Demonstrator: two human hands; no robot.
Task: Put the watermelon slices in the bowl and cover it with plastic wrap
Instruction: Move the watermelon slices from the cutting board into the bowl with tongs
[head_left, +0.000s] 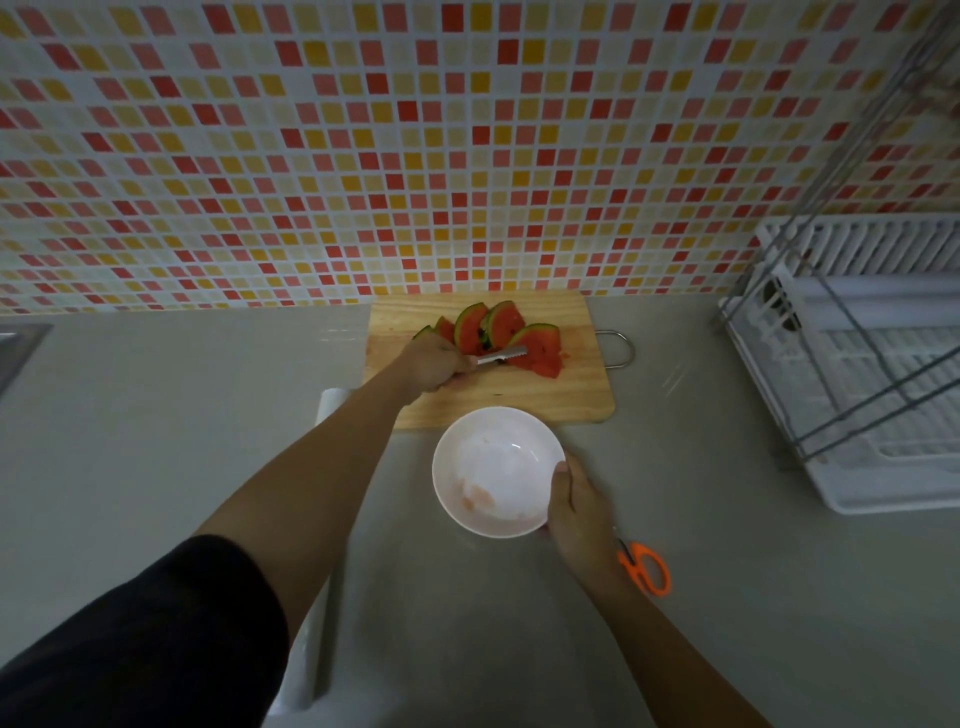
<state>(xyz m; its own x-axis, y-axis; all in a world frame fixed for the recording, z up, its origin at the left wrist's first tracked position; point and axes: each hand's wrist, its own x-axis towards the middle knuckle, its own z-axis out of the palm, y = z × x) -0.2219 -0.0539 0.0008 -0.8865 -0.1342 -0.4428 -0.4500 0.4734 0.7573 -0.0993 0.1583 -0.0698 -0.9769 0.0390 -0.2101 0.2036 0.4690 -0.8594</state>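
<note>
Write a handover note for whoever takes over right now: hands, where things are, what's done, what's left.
Left hand grips a serrated metal utensil at the watermelon slices on the cutting board.
Right hand holds the bowl by its rim.
Done: nothing yet, bowl has no slices.
Left: move the slices, then cover with plastic wrap, roll beside the board.

A grey counter (156, 415) carries a wooden board (571, 384) against the tiled wall. A white bowl (498, 457) sits just before it, orange scissors (647, 569) nearer right, a wrap roll (330, 402) left, and a white rack (883, 467) far right.
</note>
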